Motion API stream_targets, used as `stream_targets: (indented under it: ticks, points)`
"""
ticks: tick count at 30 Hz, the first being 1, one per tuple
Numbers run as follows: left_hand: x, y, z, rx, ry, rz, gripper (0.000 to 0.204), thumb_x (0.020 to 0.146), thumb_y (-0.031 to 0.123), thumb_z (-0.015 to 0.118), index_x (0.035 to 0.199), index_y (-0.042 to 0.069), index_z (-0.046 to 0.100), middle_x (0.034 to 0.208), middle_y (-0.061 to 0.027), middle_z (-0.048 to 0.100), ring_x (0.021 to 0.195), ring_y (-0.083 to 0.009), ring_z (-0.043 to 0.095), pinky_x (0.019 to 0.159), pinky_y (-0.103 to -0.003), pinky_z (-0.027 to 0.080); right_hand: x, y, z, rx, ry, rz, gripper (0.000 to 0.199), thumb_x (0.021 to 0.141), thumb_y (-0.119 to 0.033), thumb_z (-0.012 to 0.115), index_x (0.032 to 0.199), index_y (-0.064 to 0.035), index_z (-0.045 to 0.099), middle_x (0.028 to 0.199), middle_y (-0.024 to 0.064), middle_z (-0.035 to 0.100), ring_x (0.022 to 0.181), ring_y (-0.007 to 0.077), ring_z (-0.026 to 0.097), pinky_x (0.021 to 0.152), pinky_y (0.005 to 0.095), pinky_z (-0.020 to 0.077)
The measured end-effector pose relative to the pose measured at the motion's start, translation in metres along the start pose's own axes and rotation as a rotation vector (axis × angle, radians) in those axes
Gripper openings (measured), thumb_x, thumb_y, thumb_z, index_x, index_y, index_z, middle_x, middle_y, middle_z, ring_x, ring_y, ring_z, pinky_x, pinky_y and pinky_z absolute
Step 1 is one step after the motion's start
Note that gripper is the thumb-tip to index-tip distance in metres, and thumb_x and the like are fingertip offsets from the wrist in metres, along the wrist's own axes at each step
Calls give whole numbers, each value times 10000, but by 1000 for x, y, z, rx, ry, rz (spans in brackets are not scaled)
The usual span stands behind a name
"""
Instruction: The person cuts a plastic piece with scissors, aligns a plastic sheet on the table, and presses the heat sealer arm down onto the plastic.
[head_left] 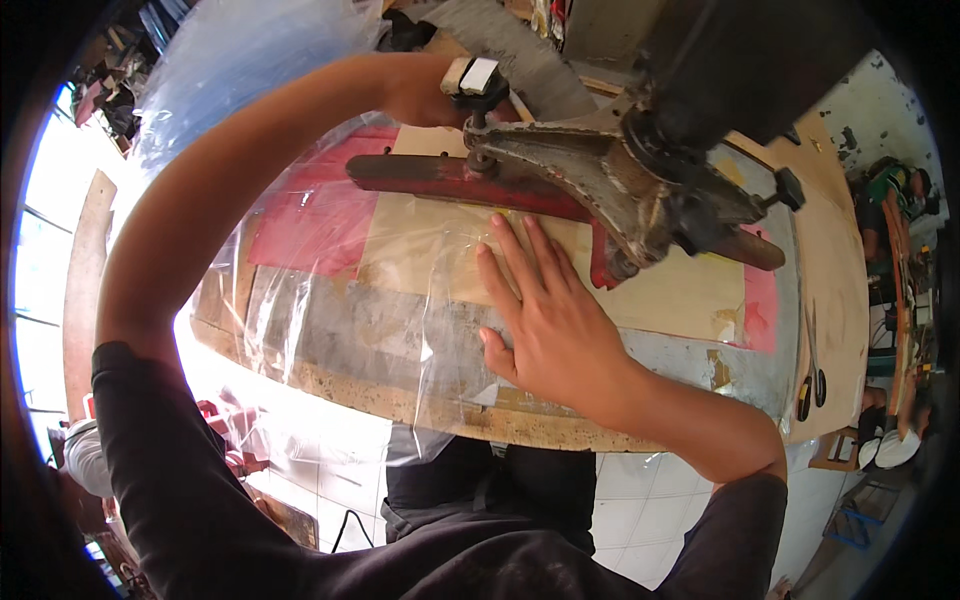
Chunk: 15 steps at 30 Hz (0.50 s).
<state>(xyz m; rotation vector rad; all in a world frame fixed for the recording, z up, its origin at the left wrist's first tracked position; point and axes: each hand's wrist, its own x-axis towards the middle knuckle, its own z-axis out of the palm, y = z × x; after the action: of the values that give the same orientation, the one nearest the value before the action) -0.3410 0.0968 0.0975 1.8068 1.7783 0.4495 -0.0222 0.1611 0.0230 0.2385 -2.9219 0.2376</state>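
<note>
A beige sheet (670,300) lies on the worktable (560,430), clear plastic (330,330) over its left part. The right hand (550,320) rests flat there, fingers slightly spread. The left hand (430,95) is beside a black knob (484,98); its fingers are hidden, their state unclear.

A clear, wrinkled plastic sheet (300,310) spreads from 10 o'clock, drooping past the tabletop (545,428) edge at 7 o'clock. A worn red bar (415,175) slants from 11 toward 3 o'clock, across a flat cream panel (680,305).
</note>
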Motion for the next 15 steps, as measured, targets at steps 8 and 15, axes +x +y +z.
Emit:
stream_targets:
  ticks: [8, 15]
  points:
    - [-125, 77, -11, 188, 26, -343, 391, 1006, 110, 618, 1391, 68, 668, 1281, -136, 742, 1121, -276, 723, 1049, -405, 542, -13, -19, 12, -289, 35, 4, 617, 961, -265, 577, 1424, 140, 524, 1517, 362, 476, 1406, 493, 496, 1186, 501, 417]
    - [-225, 208, 67, 581, 231, -366, 509, 959, 172, 730, 1457, 152, 624, 1410, -90, 675, 1288, -301, 637, 1116, -467, 488, -13, -20, 21, -311, 140, -5, 564, 939, -248, 599, 1341, 147, 584, 1444, 360, 540, 1362, 470, 539, 1173, 481, 435]
